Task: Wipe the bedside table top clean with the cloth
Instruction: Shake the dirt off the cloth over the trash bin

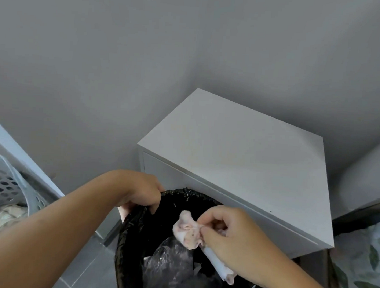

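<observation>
The white bedside table (pixel 243 160) stands in the corner, its flat top bare. In front of it is a bin lined with a black bag (pixel 133 240). My left hand (pixel 141 192) grips the bin's far-left rim. My right hand (pixel 228 236) hovers over the bin's opening, pinching a crumpled pale pink cloth (pixel 186 229); a rolled end of the cloth sticks out below my palm. Clear plastic lies inside the bin.
Grey walls meet behind the table. A perforated grey laundry basket (pixel 4 184) with fabric in it sits at the left. Bedding with a leaf print (pixel 363 269) lies at the right edge. Grey floor tiles show at the lower left.
</observation>
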